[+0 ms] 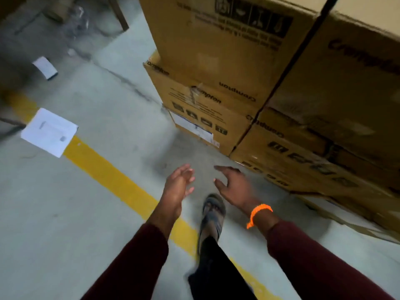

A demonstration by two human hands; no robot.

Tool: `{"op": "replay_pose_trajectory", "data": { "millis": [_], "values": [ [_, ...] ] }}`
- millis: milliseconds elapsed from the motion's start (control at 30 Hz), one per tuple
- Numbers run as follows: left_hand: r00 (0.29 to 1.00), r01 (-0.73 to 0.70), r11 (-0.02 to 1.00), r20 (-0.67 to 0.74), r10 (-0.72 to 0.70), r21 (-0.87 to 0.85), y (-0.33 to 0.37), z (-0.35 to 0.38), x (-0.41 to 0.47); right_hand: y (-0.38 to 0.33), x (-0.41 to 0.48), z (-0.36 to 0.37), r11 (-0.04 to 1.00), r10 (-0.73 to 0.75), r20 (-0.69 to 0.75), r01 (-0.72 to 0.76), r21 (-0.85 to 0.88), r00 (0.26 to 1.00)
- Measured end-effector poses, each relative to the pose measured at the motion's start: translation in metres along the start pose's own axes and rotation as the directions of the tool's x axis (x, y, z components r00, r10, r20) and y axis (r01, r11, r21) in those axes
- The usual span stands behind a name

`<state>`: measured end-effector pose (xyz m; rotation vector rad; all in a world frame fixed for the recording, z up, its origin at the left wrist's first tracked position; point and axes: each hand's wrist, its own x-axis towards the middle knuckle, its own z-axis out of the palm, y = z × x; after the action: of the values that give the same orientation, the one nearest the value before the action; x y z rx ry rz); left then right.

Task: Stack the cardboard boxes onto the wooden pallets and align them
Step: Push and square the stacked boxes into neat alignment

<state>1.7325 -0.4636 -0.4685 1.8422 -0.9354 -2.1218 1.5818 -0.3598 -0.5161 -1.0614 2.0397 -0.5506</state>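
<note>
Brown cardboard boxes printed "Crompton" stand stacked at the right. A tall upper box [220, 46] rests on a lower box [205, 113] whose edges jut out beyond it. Another stack [337, 94] fills the far right, and a low box [303, 167] lies at its foot. No pallet shows under them. My left hand [176, 187] and my right hand [232, 189] hover over the floor in front of the stacks, fingers spread and holding nothing. An orange band circles my right wrist.
A yellow line [112, 174] crosses the grey concrete floor diagonally. A white sheet of paper [48, 132] lies on it at the left, and a small white item [45, 68] lies farther back. My sandalled foot [212, 215] steps forward between my arms.
</note>
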Motion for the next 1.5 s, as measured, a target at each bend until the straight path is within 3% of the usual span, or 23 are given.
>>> {"op": "replay_pose_trajectory", "data": {
  "millis": [100,167,233,333,433,467,533,600,633,967,1200,1367,1500],
  "values": [
    [0.998,-0.067,0.992,-0.007,0.068,0.104,0.041,-0.002,0.079,0.005,0.051,0.003,0.928,0.002,0.179,0.065,-0.367,0.984],
    [0.987,-0.133,0.983,-0.076,0.143,0.128,0.066,-0.014,0.130,0.016,0.080,0.014,0.883,0.062,0.248,0.063,-0.465,0.967],
    [0.966,-0.203,0.972,-0.141,0.218,0.114,0.087,-0.031,0.175,0.029,0.098,0.028,0.887,0.155,0.199,-0.048,-0.459,0.968],
    [0.961,-0.247,0.968,-0.114,0.252,0.054,0.117,-0.051,0.223,0.043,0.110,0.042,0.918,0.306,0.003,-0.295,-0.264,0.952],
    [0.962,-0.274,0.939,0.057,0.268,0.208,0.135,-0.058,0.249,0.045,0.104,0.059,0.901,0.405,-0.191,-0.426,-0.084,0.894],
    [0.956,-0.291,0.911,0.130,0.264,0.292,0.138,-0.056,0.252,0.045,0.102,0.065,0.884,0.449,-0.271,-0.467,-0.001,0.851],
    [0.936,-0.344,0.847,0.220,0.275,0.405,0.138,-0.048,0.255,0.049,0.099,0.072,0.788,0.615,-0.397,-0.545,0.287,0.681],
    [0.920,-0.388,0.807,0.249,0.304,0.446,0.135,-0.047,0.260,0.050,0.100,0.073,0.656,0.752,-0.408,-0.524,0.544,0.518],
    [0.920,-0.387,0.807,0.249,0.303,0.446,0.135,-0.048,0.262,0.050,0.102,0.075,0.624,0.775,-0.397,-0.495,0.605,0.492],
    [0.884,-0.450,0.761,0.353,0.306,0.467,0.120,-0.057,0.259,0.036,0.126,0.096,0.485,0.833,-0.366,-0.228,0.844,0.415],
    [0.882,-0.445,0.768,0.373,0.287,0.461,0.118,-0.051,0.248,0.023,0.140,0.094,0.481,0.835,-0.395,-0.159,0.862,0.384],
    [0.908,-0.395,0.722,0.360,0.213,0.569,0.132,-0.064,0.253,0.002,0.143,0.087,0.467,0.847,-0.378,-0.182,0.866,0.373],
    [0.926,-0.328,0.684,0.366,0.095,0.651,0.158,-0.077,0.245,-0.036,0.137,0.088,0.408,0.891,-0.240,-0.449,0.795,0.386]
  ]
}}
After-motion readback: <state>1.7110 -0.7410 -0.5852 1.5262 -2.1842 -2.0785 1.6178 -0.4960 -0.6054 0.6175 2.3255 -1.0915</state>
